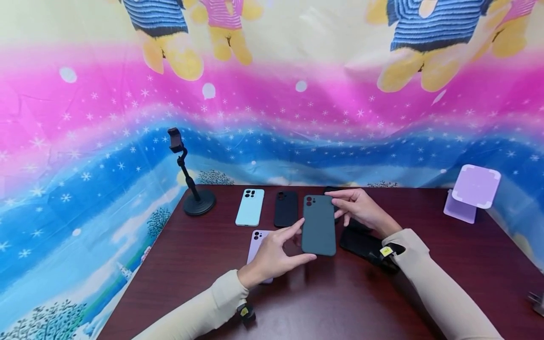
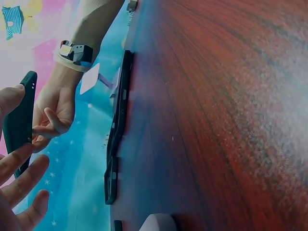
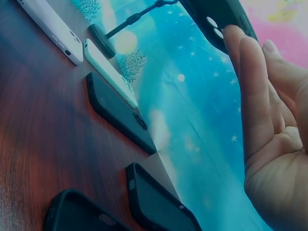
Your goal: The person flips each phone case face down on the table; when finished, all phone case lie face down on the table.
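Observation:
A dark green phone case [image 1: 318, 229] is held up above the table between both hands, its camera cutouts at the upper left. My left hand [image 1: 272, 255] grips its lower left, thumb at the bottom edge and fingers along the side. At the upper right corner, my right hand [image 1: 362, 208] pinches it between thumb and fingers. The right wrist view shows light through the case's camera holes [image 3: 211, 22]. Beside the left hand lies a lavender phone case [image 1: 255, 241], partly hidden by it. Black cases [image 1: 361, 243] lie under the right hand, hollow side up.
A mint case [image 1: 249, 210] and a black case [image 1: 286, 212] lie in the back row. Behind them to the left stands a black phone holder [image 1: 199, 203]. A lavender stand [image 1: 476, 186] is at the back right, and a plug [image 1: 537, 302] shows at the right edge.

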A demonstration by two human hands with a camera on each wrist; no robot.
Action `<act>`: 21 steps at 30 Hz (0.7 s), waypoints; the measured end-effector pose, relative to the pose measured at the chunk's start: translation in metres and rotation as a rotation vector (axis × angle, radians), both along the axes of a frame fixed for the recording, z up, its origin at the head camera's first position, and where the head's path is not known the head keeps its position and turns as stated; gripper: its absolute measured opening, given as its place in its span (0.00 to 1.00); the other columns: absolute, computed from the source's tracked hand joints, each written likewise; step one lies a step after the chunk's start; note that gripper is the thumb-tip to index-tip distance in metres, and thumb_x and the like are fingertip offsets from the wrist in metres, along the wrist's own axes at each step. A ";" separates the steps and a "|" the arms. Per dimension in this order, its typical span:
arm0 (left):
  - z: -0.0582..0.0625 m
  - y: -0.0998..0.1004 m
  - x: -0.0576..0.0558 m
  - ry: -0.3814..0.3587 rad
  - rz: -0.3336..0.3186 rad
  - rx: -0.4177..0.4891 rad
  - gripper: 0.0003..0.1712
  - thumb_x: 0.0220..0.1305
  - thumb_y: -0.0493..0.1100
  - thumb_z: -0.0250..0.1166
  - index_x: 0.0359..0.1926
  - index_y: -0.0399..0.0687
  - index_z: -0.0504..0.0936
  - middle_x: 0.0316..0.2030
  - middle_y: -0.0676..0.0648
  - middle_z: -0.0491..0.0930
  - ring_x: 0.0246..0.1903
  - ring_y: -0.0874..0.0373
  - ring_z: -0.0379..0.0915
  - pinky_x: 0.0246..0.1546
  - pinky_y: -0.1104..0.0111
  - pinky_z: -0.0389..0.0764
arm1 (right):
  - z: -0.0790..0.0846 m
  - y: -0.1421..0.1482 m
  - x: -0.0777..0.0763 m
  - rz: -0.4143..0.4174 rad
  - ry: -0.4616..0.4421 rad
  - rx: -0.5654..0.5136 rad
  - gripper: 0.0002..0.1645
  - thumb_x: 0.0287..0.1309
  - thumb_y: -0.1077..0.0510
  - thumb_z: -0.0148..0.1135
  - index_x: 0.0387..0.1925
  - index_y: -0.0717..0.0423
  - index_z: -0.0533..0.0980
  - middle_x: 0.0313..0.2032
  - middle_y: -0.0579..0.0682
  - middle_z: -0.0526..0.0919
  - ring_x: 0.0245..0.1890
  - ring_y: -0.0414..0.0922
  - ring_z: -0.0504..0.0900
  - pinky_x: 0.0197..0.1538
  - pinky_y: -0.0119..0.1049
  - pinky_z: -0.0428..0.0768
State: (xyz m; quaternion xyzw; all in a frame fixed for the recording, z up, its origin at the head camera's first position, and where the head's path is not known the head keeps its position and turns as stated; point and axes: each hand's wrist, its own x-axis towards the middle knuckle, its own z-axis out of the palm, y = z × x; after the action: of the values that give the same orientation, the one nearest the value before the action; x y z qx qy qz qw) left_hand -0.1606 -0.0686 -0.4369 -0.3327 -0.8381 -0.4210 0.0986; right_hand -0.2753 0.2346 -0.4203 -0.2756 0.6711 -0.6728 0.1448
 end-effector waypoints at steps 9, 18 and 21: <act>-0.001 0.001 -0.002 -0.095 -0.030 0.070 0.55 0.58 0.53 0.78 0.81 0.57 0.58 0.50 0.54 0.86 0.43 0.61 0.83 0.42 0.71 0.82 | 0.005 -0.003 0.005 -0.069 0.022 0.052 0.21 0.74 0.60 0.59 0.65 0.56 0.78 0.33 0.48 0.92 0.28 0.42 0.91 0.28 0.42 0.87; 0.002 0.003 -0.004 -0.318 -0.134 0.204 0.58 0.59 0.47 0.78 0.82 0.53 0.52 0.44 0.49 0.84 0.39 0.60 0.86 0.46 0.67 0.86 | 0.004 -0.004 0.006 -0.077 0.091 0.168 0.25 0.75 0.57 0.58 0.70 0.58 0.73 0.21 0.50 0.87 0.18 0.41 0.83 0.16 0.41 0.67; 0.002 0.004 -0.003 -0.329 -0.140 0.197 0.58 0.59 0.46 0.78 0.82 0.51 0.52 0.42 0.48 0.83 0.39 0.55 0.86 0.44 0.66 0.86 | 0.003 -0.004 0.006 -0.082 0.095 0.212 0.27 0.75 0.55 0.58 0.71 0.56 0.72 0.18 0.49 0.82 0.16 0.42 0.77 0.17 0.48 0.57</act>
State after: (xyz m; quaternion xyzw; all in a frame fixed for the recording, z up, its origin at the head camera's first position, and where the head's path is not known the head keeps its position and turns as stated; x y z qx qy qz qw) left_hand -0.1638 -0.0648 -0.4350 -0.3059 -0.7725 -0.5553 -0.0371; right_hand -0.2692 0.2301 -0.4173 -0.2629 0.7552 -0.5897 0.1135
